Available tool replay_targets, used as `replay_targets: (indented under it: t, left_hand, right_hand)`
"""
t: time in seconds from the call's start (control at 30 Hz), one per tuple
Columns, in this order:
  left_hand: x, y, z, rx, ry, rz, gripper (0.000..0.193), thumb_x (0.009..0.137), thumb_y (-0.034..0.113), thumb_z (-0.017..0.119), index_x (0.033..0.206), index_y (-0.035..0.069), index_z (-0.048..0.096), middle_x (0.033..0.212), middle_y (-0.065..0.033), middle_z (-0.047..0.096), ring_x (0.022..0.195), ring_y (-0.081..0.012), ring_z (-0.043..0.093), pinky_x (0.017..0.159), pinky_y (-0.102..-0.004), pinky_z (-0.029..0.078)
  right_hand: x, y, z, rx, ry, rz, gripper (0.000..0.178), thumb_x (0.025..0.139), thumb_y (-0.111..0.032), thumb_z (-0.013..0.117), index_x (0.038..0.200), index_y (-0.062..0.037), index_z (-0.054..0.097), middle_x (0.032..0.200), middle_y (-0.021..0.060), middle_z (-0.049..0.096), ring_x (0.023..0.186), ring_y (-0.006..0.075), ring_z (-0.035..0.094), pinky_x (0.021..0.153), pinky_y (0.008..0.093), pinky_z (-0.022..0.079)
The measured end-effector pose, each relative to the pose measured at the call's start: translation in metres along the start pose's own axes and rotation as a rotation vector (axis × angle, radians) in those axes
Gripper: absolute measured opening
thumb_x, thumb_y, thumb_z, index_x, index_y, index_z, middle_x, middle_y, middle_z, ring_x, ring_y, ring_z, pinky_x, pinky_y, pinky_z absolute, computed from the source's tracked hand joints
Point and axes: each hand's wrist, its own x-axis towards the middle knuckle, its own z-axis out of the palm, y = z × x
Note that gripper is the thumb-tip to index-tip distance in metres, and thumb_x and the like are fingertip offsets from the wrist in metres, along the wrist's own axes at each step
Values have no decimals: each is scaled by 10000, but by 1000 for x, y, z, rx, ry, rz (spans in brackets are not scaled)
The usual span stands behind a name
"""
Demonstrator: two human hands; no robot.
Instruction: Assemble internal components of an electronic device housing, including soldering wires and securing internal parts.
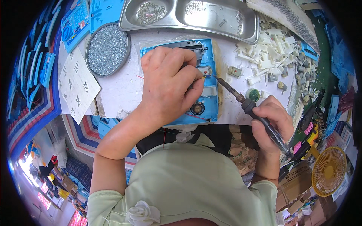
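Note:
A blue plastic housing (212, 101) lies open on the table in front of me. My left hand (166, 81) is over it, hiding much of its left side. Thumb and fingers are pinched together on what looks like a thin wire (204, 77), beside a small motor (204, 70) set in the housing. In my right hand (274, 122) is a soldering iron (247, 105), its tip slanting up and left to the motor's right side. Whether the tip touches anything is too small to tell. Lower in the housing sits a round black speaker (197, 108) with a red wire near it.
A round dish (127, 49) of screws stands left of the housing. Behind is a metal tray (175, 26) with springs. To the right lie piled white plastic parts (269, 56), several loose motors (234, 71) and a small green-filled pot (252, 94). A paper sheet (77, 84) lies left.

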Motion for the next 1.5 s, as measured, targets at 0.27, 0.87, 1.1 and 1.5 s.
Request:
replay_targets:
  t: [0.27,0.87,1.1,1.5]
  left_hand:
    - [0,-1,0,8,1,0,197,678,84,795,838,116,685,982,-33,600,936,-247,547,827,-404,356]
    - [0,0,2,26,1,-6,196,673,94,792,831,121,680,979,-29,598,936,-248,548,826,-406,354]
    - [0,1,1,19,2,-2,202,667,93,794,832,120,680,980,-31,599,939,-250,550,831,-405,356]
    - [1,3,0,35,-6,-10,182,683,93,797,826,117,687,980,-33,601,945,-248,552,838,-404,362]
  right_hand:
    - [4,0,2,-18,-24,-19,296,772,-21,803,1041,9,684,691,75,607,611,229,557,554,335,411]
    - [10,-11,5,-168,-69,-48,320,721,17,810,1021,-33,708,680,62,583,602,241,558,556,329,445]
    - [11,-15,-2,-112,-40,-8,299,762,-13,819,1038,-14,702,700,76,620,627,242,584,578,337,454]
    - [7,-15,-9,-144,-1,13,296,776,-3,805,1049,-1,691,736,101,658,640,237,589,588,327,447]
